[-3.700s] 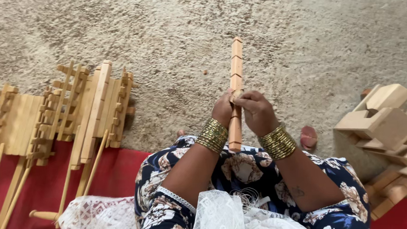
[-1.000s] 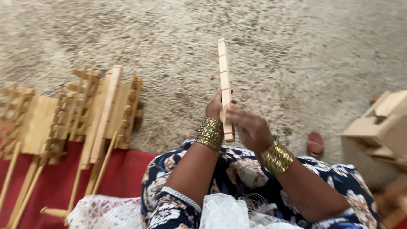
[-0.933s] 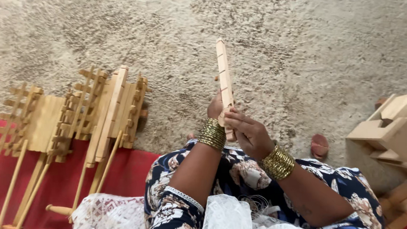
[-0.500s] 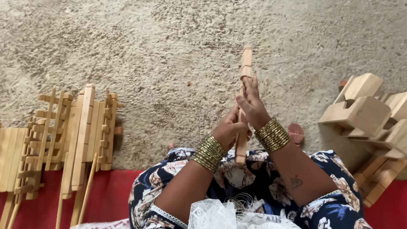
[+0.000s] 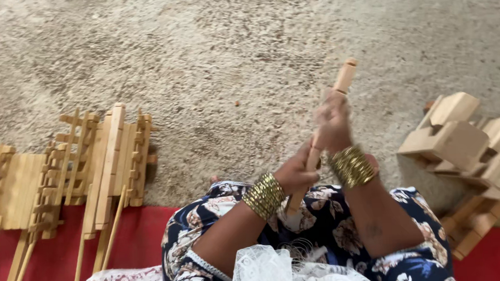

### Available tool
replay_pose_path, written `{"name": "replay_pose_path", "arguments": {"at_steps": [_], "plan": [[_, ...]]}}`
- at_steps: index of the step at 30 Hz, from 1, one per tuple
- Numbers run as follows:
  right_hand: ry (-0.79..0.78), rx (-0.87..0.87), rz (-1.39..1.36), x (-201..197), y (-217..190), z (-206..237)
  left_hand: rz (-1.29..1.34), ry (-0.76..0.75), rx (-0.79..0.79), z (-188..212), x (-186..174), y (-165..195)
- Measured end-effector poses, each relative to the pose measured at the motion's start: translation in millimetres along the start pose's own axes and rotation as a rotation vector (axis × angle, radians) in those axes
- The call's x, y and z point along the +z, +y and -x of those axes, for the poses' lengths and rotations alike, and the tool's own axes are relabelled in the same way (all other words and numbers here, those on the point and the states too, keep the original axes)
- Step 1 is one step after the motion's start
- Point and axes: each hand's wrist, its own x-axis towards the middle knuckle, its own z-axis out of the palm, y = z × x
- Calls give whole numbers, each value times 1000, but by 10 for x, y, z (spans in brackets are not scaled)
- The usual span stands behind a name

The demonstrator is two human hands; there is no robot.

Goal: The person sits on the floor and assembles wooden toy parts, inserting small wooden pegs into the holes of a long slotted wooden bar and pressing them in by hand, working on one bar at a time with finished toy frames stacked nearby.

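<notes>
Head view: we have both hands on one wooden stick (image 5: pixel 338 90), which slants up and away from our lap. Our left hand (image 5: pixel 297 175) is closed round the stick's lower part, just above the knees. Our right hand (image 5: pixel 333 122) is wrapped round it higher up, blurred, so we cannot make out the single fingers. The stick's top end pokes out past the right hand, over the bare floor (image 5: pixel 228 50).

To work it well, we judge the lower hand should hold the stick steady while the upper one does the rubbing or sliding along its length, keeping the stick clear of our dress (image 5: pixel 323 239).

Both wrists are bent inward and carry gold bangles (image 5: pixel 351 166), the forearms meeting in front of the lap. Left of the stick lie slatted wooden frames (image 5: pixel 108 156), partly on a red cloth (image 5: pixel 135 243). Right of it sits a pile of wooden blocks (image 5: pixel 461 146).
</notes>
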Motion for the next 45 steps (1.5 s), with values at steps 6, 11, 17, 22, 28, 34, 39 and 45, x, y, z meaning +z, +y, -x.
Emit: {"name": "replay_pose_path", "arguments": {"at_steps": [6, 11, 17, 22, 28, 34, 39, 45], "plan": [[300, 211, -662, -1055, -56, -372, 261, -365, 88, 263, 301, 159], [358, 203, -959, -1433, 37, -432, 122, -392, -262, 305, 248, 260], [540, 248, -957, -1627, 193, -540, -49, 14, -44, 7, 83, -26], [368, 459, -776, -550, 206, -458, 162, 306, -37, -123, 52, -269], [-109, 122, -242, 561, 70, 251, 522, 458, 140, -319, -242, -367], [-212, 31, 394, 621, -279, 522, 441, 591, 255, -351, -508, -115], [-427, -244, 693, 828, -404, 743, 793, 854, 207, -84, -749, 103], [-895, 113, 215, 669, -340, 586, 1128, 698, 582, 43, -1100, 166]]}}
